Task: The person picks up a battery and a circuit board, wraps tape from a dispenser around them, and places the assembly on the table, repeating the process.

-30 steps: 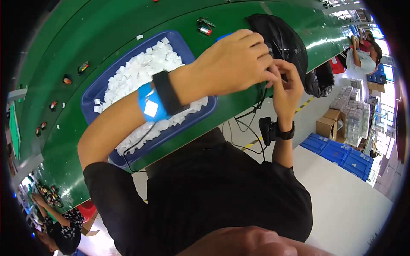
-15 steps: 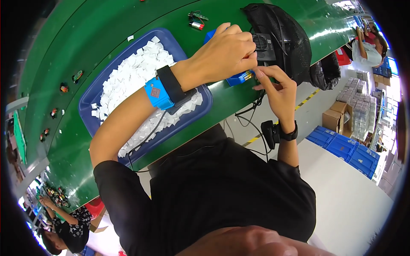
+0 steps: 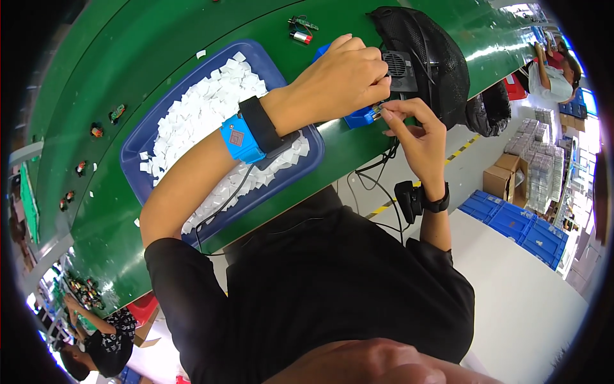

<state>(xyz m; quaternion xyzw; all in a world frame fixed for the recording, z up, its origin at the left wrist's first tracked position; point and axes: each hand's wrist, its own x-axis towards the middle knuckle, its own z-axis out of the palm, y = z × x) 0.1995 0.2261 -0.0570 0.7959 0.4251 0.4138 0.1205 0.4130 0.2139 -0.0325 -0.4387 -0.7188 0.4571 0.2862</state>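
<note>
My left hand (image 3: 348,80) reaches across the blue tray, its fingers curled closed; what they hold, if anything, is hidden. Just below it a blue block-like piece (image 3: 357,120) shows, partly covered by the hand. My right hand (image 3: 419,131) is pinched at this piece's right end, where a small shiny metallic part (image 3: 376,114) shows at the fingertips. I cannot make out its kind. Behind both hands stands a dark device with a round fan grille (image 3: 401,67). A blue tray (image 3: 131,168) of small white square pieces (image 3: 198,115) lies under my left forearm.
A black mesh bag (image 3: 441,57) sits at the right, beside dangling cables (image 3: 384,163). Small circuit boards with wires (image 3: 304,25) lie on the green table (image 3: 256,19). A co-worker (image 3: 105,342) works at the lower left. Blue crates (image 3: 511,221) stand on the floor.
The view has shifted slightly, with the tray and bag appearing a little further right. Both hands stay close together at the blue piece; the right fingertips have moved slightly.
</note>
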